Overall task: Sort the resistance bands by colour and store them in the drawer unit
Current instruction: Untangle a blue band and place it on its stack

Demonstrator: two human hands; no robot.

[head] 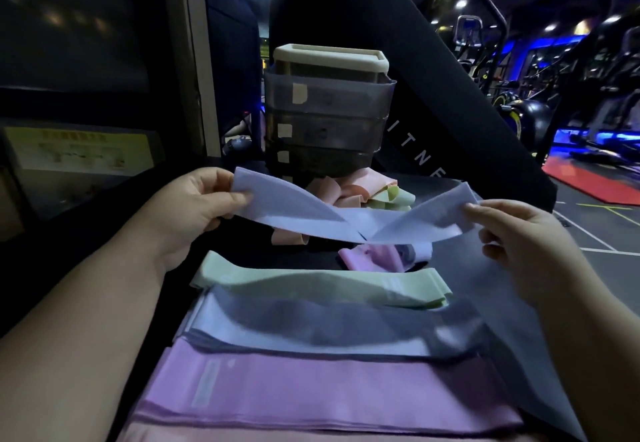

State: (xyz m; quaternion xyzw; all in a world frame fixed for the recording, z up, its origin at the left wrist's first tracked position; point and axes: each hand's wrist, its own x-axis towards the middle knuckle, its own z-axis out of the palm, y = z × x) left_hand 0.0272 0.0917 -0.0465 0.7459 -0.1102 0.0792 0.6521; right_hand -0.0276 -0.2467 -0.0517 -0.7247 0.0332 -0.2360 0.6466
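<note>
I hold a pale blue resistance band (298,211) stretched in the air between both hands. My left hand (199,204) pinches its left end and my right hand (519,233) pinches its right end. Below it, flat bands lie in rows on the dark surface: a green one (311,284), a stack of blue ones (311,330), and a stack of pink-lilac ones (311,393). Behind the held band stands the smoky drawer unit (325,119) with a cream top and three shut drawers. A loose heap of peach and green bands (363,192) lies at its foot.
A crumpled pink band (377,256) lies under the held band. A large black padded gym machine panel (450,95) rises behind the drawer unit. Gym equipment and a red mat (588,181) fill the right background. A dark panel with a yellow label (79,154) is at left.
</note>
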